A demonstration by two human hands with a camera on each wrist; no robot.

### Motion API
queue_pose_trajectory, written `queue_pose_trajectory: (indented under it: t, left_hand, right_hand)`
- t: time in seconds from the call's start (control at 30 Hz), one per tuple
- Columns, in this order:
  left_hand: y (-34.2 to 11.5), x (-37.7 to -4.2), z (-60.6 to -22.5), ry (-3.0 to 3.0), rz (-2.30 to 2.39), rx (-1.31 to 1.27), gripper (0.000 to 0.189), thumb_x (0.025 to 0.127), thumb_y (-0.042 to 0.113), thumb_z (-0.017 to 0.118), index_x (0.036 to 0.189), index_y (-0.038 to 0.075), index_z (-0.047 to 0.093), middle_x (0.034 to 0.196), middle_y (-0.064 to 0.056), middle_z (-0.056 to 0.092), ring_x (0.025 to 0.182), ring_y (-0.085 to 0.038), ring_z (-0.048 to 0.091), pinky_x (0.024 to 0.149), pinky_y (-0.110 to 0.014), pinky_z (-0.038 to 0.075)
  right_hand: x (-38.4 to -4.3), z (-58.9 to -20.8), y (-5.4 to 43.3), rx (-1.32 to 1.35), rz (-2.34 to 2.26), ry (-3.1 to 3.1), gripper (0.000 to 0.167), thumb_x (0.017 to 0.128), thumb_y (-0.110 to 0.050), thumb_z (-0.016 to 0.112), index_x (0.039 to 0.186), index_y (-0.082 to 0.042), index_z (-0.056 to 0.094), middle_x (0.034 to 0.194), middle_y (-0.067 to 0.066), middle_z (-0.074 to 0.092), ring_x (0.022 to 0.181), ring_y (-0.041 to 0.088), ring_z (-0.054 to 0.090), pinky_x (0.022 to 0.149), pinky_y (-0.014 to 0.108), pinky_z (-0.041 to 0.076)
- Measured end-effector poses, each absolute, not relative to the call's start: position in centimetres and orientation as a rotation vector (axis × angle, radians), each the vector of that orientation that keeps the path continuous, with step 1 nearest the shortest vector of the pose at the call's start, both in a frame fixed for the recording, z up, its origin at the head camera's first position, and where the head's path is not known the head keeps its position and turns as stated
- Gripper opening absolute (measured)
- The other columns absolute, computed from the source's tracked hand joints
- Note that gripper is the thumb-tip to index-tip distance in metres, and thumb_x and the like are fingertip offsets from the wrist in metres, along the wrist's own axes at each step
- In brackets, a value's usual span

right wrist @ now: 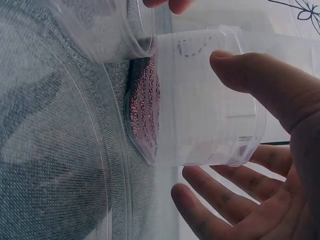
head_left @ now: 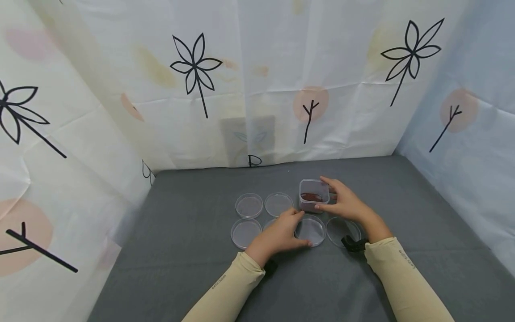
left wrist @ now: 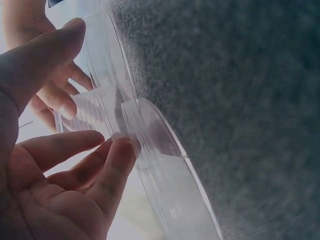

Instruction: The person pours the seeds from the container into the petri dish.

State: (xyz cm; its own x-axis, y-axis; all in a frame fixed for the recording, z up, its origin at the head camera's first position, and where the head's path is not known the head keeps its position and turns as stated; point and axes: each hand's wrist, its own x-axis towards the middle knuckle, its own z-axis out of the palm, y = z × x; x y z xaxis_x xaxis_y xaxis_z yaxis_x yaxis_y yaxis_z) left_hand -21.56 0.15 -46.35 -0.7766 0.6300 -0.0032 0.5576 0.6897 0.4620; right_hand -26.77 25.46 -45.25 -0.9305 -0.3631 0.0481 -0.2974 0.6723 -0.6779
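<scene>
In the head view my right hand point(head_left: 347, 201) holds a small clear square plastic container point(head_left: 314, 206), thumb at the near side and fingers at the far right corner. Reddish grains point(right wrist: 145, 107) lie in its bottom, and the container stands upright. My left hand point(head_left: 279, 233) spans a clear petri dish point(head_left: 311, 230) in the front row, fingers at its far left rim and thumb by its near edge. In the left wrist view the fingertips point(left wrist: 125, 150) are right at the dishes' side walls. Another petri dish point(head_left: 268, 222) is mostly hidden beneath this hand.
More petri dishes stand around: a front left dish point(head_left: 246, 233), a back left dish point(head_left: 249, 205), a back dish point(head_left: 279, 204) left of the container, and a front right dish point(head_left: 342, 230) under the right wrist. A grey cloth point(head_left: 181, 250) covers the table; patterned curtains point(head_left: 265, 80) enclose it.
</scene>
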Motion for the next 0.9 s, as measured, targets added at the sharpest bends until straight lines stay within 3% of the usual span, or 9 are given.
queue_pose_trajectory:
  t: [0.53, 0.73, 0.9]
  left_hand:
    - [0.3, -21.7, -46.3, 2.747, 0.628, 0.955, 0.079, 0.091, 0.046, 0.085, 0.150, 0.001, 0.059, 0.137, -0.015, 0.059, 0.125, -0.025, 0.060, 0.108, -0.034, 0.052]
    - [0.2, -21.7, -46.3, 2.756, 0.648, 0.975, 0.075, 0.089, 0.044, 0.087, 0.146, 0.002, 0.062, 0.130, -0.014, 0.061, 0.116, -0.023, 0.062, 0.102, -0.034, 0.053]
    - [0.1, -21.6, -46.2, 2.749, 0.673, 0.971, 0.077, 0.089, 0.043, 0.087, 0.148, 0.001, 0.061, 0.132, -0.015, 0.061, 0.119, -0.024, 0.061, 0.104, -0.034, 0.053]
  right_hand:
    - [-25.2, -44.7, 26.4, -0.622, -1.218, 2.976, 0.092, 0.085, -0.008, 0.090, 0.160, 0.005, 0.039, 0.150, 0.030, 0.044, 0.139, 0.051, 0.045, 0.101, 0.066, 0.053]
    - [-23.9, -44.3, 27.0, -0.770, -1.167, 3.114, 0.092, 0.077, 0.002, 0.093, 0.155, 0.006, 0.045, 0.146, 0.028, 0.047, 0.133, 0.049, 0.050, 0.094, 0.060, 0.058]
    - [-22.9, -44.2, 27.3, -0.924, -1.041, 3.224, 0.094, 0.070, 0.005, 0.095, 0.151, 0.007, 0.048, 0.141, 0.026, 0.052, 0.125, 0.045, 0.056, 0.087, 0.056, 0.060]
